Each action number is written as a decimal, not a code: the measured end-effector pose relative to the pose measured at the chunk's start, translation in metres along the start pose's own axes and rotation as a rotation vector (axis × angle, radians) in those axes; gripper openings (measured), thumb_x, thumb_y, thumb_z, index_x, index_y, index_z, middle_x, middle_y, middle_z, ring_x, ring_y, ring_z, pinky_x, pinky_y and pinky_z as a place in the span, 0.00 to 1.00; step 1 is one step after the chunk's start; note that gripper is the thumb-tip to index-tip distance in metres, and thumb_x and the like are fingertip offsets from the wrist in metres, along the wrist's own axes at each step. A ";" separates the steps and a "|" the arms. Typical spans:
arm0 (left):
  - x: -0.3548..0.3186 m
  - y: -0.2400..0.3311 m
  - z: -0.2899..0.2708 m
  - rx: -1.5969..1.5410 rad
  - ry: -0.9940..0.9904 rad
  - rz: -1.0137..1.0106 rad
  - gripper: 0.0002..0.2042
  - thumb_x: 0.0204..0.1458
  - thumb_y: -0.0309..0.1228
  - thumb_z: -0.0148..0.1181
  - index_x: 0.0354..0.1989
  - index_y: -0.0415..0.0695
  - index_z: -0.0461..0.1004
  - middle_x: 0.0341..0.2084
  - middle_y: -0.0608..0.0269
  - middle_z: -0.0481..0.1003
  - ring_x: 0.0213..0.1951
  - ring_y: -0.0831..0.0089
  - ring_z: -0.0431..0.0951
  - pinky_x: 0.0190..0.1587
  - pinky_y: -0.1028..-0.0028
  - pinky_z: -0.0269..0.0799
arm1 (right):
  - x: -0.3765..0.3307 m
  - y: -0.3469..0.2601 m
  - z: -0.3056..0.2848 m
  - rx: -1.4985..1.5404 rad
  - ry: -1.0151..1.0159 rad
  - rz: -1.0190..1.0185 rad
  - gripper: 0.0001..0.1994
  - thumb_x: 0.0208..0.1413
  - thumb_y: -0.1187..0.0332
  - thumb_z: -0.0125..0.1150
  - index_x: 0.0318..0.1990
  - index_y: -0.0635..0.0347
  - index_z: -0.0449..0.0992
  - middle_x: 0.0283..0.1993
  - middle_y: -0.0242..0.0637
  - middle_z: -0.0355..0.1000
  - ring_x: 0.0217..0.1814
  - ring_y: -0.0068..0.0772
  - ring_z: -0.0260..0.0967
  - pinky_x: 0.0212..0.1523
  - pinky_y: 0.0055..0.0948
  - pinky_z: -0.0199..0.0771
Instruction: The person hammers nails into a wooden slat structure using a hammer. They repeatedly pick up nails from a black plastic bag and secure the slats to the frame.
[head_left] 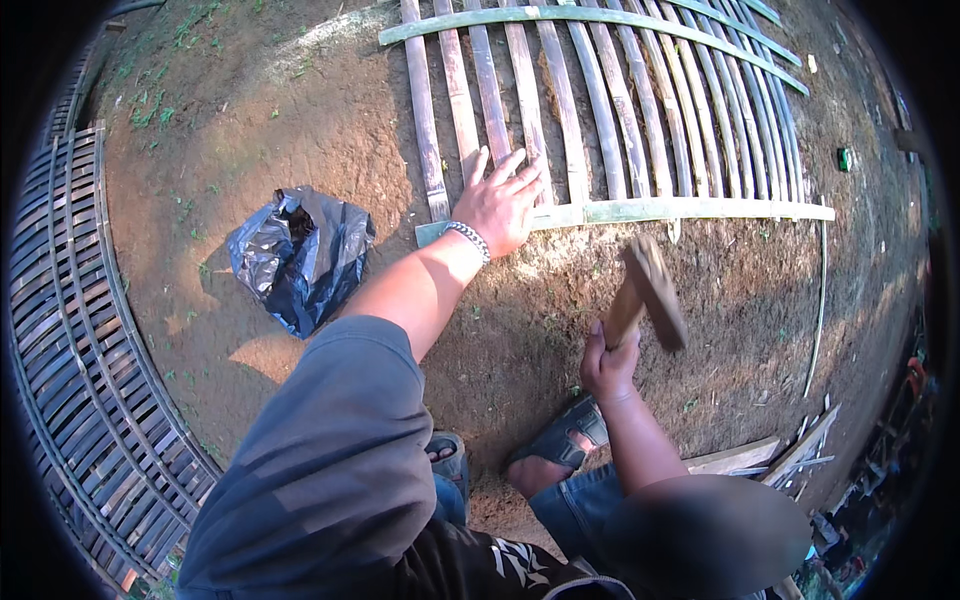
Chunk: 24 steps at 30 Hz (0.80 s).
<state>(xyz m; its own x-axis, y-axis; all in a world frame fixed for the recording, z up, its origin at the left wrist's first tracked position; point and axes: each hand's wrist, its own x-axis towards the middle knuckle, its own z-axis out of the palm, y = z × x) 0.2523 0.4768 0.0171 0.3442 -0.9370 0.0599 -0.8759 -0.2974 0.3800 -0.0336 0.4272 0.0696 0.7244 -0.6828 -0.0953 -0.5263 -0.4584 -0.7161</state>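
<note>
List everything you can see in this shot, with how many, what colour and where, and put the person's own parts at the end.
bamboo slat panel: one, pale tan slats with greenish cross strips, flat on the dirt at top centre
hammer: one, brown wood, blurred, right of centre
plastic bag: one, black, crumpled on the dirt at left
woven bamboo panel: one, dark grey, along the left edge
wood offcuts: several, pale, lower right
thin strip: one, pale, lying at right
sandals: two, dark, on the feet at bottom centre
bracelet: one, silver, on the left wrist
left hand: flat on the slat panel's near cross strip
right hand: gripping the hammer's handle
</note>
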 end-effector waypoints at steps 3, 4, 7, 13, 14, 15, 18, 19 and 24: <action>-0.001 0.001 0.000 -0.003 0.005 0.009 0.21 0.59 0.35 0.51 0.60 0.49 0.77 0.71 0.67 0.64 0.74 0.62 0.57 0.75 0.39 0.41 | 0.011 0.002 0.008 -0.095 -0.134 0.100 0.23 0.65 0.68 0.55 0.66 0.67 0.65 0.56 0.63 0.73 0.53 0.67 0.75 0.55 0.50 0.77; -0.004 -0.002 0.007 0.002 0.016 0.018 0.21 0.59 0.36 0.51 0.60 0.49 0.77 0.71 0.67 0.64 0.74 0.61 0.57 0.75 0.39 0.41 | 0.013 0.001 0.009 -0.228 -0.245 0.218 0.23 0.65 0.68 0.55 0.65 0.68 0.65 0.56 0.63 0.73 0.53 0.67 0.75 0.55 0.50 0.77; 0.004 -0.005 0.004 0.021 0.000 0.017 0.21 0.59 0.35 0.52 0.61 0.49 0.75 0.72 0.67 0.63 0.73 0.61 0.59 0.75 0.39 0.41 | 0.003 0.020 0.009 -0.114 -0.042 0.042 0.23 0.66 0.68 0.55 0.66 0.63 0.65 0.56 0.61 0.74 0.52 0.65 0.76 0.54 0.51 0.78; -0.001 0.001 0.005 0.001 0.002 0.009 0.21 0.58 0.34 0.54 0.61 0.48 0.75 0.72 0.68 0.63 0.73 0.61 0.60 0.75 0.39 0.41 | 0.023 -0.002 -0.001 -0.327 -0.374 0.355 0.24 0.66 0.68 0.56 0.68 0.62 0.63 0.53 0.62 0.75 0.49 0.63 0.78 0.50 0.53 0.79; -0.002 0.000 0.002 0.012 0.008 0.000 0.21 0.58 0.33 0.54 0.60 0.48 0.76 0.72 0.68 0.63 0.73 0.61 0.60 0.75 0.39 0.41 | 0.025 -0.004 -0.002 -0.281 -0.312 0.354 0.24 0.66 0.68 0.56 0.68 0.62 0.63 0.53 0.62 0.75 0.49 0.63 0.78 0.51 0.52 0.80; -0.005 0.002 -0.001 0.074 -0.029 0.019 0.20 0.58 0.33 0.53 0.59 0.49 0.77 0.72 0.68 0.63 0.72 0.61 0.61 0.74 0.38 0.42 | 0.025 -0.006 -0.003 -0.235 -0.252 0.352 0.24 0.66 0.69 0.56 0.68 0.62 0.63 0.52 0.61 0.75 0.49 0.63 0.78 0.51 0.52 0.80; 0.001 0.002 0.000 0.017 -0.007 0.014 0.20 0.59 0.34 0.50 0.60 0.50 0.76 0.72 0.68 0.63 0.73 0.61 0.60 0.74 0.38 0.42 | 0.012 0.016 0.001 -0.027 0.015 -0.012 0.22 0.66 0.71 0.54 0.66 0.62 0.64 0.49 0.61 0.76 0.49 0.62 0.78 0.51 0.51 0.81; -0.002 0.001 0.001 0.008 -0.005 0.007 0.20 0.59 0.34 0.51 0.60 0.50 0.76 0.72 0.68 0.63 0.73 0.61 0.59 0.74 0.39 0.42 | 0.011 0.018 0.002 0.023 0.038 -0.130 0.22 0.66 0.71 0.54 0.66 0.61 0.64 0.49 0.61 0.76 0.48 0.62 0.79 0.50 0.51 0.81; -0.003 0.000 0.003 0.032 0.030 0.011 0.20 0.59 0.36 0.51 0.60 0.50 0.77 0.71 0.67 0.64 0.73 0.61 0.59 0.75 0.39 0.40 | 0.023 -0.004 -0.001 -0.309 -0.342 0.269 0.24 0.65 0.70 0.53 0.68 0.58 0.60 0.47 0.61 0.76 0.45 0.66 0.77 0.46 0.56 0.80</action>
<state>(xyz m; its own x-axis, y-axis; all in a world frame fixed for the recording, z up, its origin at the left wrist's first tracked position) 0.2502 0.4793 0.0146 0.3435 -0.9346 0.0918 -0.8899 -0.2928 0.3498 -0.0153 0.4122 0.0711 0.6223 -0.5988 -0.5041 -0.7827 -0.4744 -0.4029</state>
